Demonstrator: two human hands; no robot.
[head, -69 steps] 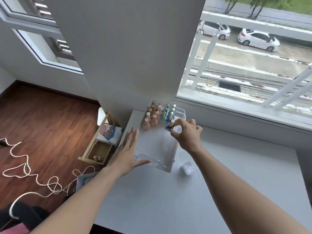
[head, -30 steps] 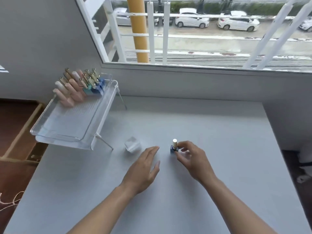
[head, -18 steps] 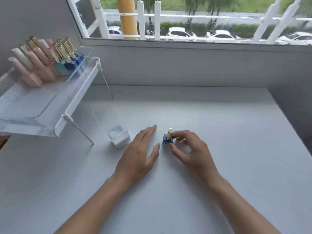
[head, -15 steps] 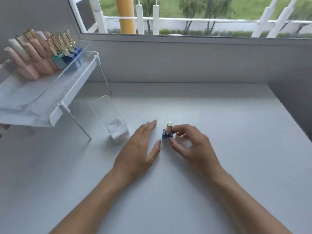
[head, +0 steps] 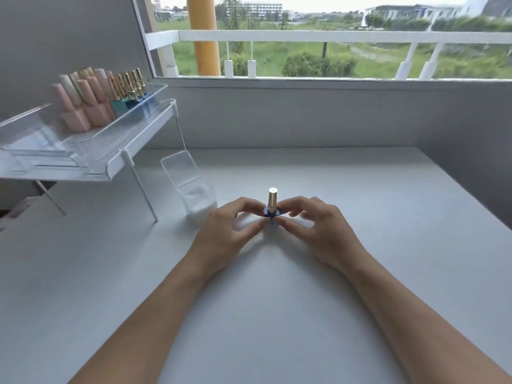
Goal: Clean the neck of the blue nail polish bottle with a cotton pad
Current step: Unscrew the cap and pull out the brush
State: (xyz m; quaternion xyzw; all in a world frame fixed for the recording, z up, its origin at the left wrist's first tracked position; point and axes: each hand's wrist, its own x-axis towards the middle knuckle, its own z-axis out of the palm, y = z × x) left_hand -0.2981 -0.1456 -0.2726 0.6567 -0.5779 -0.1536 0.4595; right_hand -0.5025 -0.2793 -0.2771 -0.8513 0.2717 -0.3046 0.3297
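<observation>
Left hand (head: 221, 231) has joined right hand (head: 318, 228) on bottle (head: 272, 210), cotton-pad box (head: 198, 199) beside.

Home setting, a small manicure corner by a window; plain white table (head: 360, 189) set into a grey-walled nook; wide window (head: 318, 37) with white balcony railing (head: 304, 36) and an orange post (head: 202, 34) outside, open green land and distant buildings beyond; clear acrylic raised shelf on thin legs (head: 91, 151) holding a cluster of pink, teal and blue nail polish bottles with gold caps (head: 102, 98); open clear plastic box of white cotton pads (head: 194, 195) just beside the shelf
</observation>
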